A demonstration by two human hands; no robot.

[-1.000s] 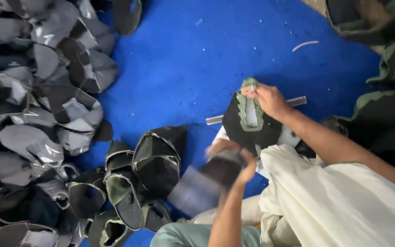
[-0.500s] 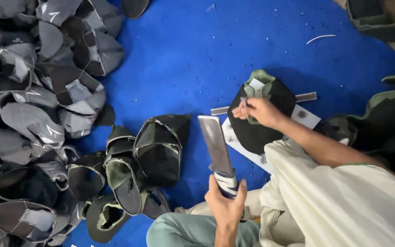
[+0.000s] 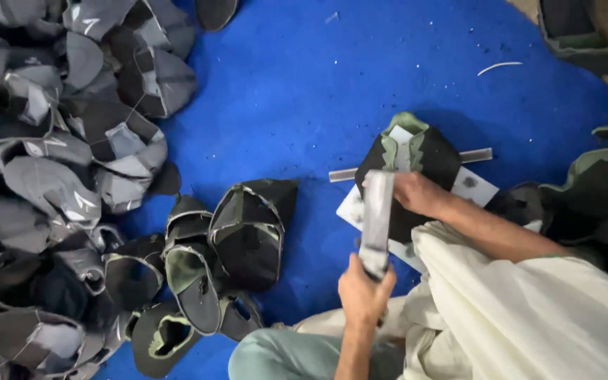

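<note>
My left hand [image 3: 362, 292] gripped a flat tool [image 3: 376, 219], raised over the shoe upper [image 3: 416, 165]; my right hand [image 3: 420, 193] pinned that upper to the white board [image 3: 476, 186], steadying it.

Blue floor mat [image 3: 304, 91]; grey shoe uppers heaped [image 3: 43, 176] at left; dark green-trimmed uppers [image 3: 248, 229] nearer centre; thin white scrap [image 3: 499, 67] upper right; olive fabric pile [image 3: 599, 190] right edge.

Blue floor mat [image 3: 304, 91] under shoe uppers [image 3: 72, 183]
</note>
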